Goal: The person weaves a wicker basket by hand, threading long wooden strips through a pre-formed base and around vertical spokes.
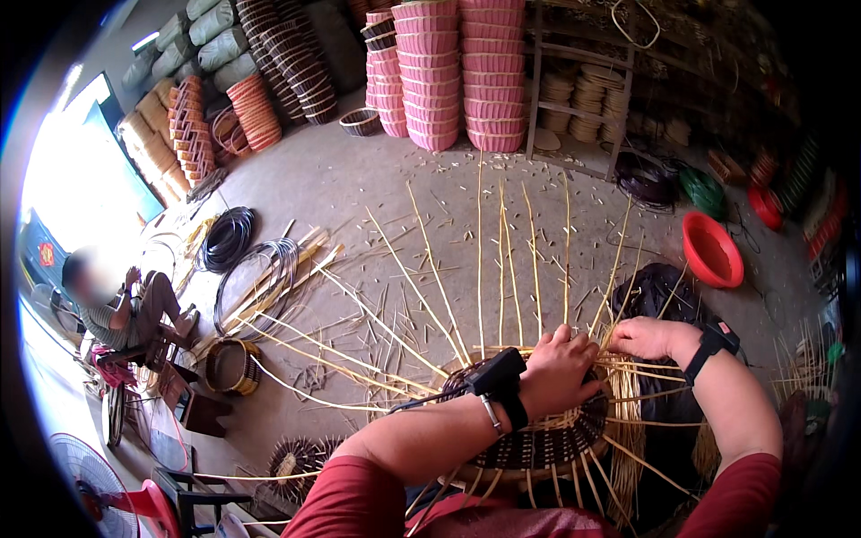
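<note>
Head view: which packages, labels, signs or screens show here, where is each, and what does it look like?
Bulging sacks: piled against the far wall, upper left; rounded, grey-green.
Small sign: at the left rim on a blue surface; a red patch, too small to make out.
Wrist devices: a black box strapped on the left wrist, a black one on the right; no lit screen shows.
No other labels or screens can be made out.

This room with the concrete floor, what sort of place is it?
Probably a basket-weaving workshop: pink basket stacks line the wall, cane strips litter the floor, and both hands work a half-woven basket.
</note>
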The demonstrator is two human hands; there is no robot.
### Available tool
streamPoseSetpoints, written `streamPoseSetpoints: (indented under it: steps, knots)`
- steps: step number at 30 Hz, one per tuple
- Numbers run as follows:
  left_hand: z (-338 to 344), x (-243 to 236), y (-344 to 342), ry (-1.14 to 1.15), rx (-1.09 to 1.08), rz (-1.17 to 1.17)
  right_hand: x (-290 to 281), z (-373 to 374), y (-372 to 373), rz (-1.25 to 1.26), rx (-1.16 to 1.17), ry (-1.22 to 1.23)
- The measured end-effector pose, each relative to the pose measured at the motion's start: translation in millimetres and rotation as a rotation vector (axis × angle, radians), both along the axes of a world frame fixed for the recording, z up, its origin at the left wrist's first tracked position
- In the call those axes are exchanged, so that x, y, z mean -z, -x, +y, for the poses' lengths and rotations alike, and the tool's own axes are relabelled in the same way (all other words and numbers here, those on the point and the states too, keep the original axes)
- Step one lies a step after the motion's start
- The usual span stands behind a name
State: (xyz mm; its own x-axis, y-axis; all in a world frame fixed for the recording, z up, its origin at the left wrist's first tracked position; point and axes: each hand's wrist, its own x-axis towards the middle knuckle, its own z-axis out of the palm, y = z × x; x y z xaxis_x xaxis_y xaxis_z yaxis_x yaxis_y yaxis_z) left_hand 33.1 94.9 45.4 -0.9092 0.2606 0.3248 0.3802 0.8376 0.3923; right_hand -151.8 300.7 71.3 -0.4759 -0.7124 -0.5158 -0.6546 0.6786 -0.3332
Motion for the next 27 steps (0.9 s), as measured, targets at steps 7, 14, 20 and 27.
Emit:
streamPoseSetpoints:
  steps: [7,14,20,27]
  knots:
    - [3,3,1,-0.001,-0.014,-0.026,-21,-8,-21,0.717,-0.321,-0.021]
    - [4,-3,1,0.02,-0.042,-0.089,-13,-15,-1,1.093,-0.579,0.29]
    - [5,7,2,0.047,-0.053,-0.039,4,-26,11,0.664,-0.319,0.38]
    - [4,9,5,0.047,-0.016,-0.001,9,-30,10,0.293,-0.148,0.266]
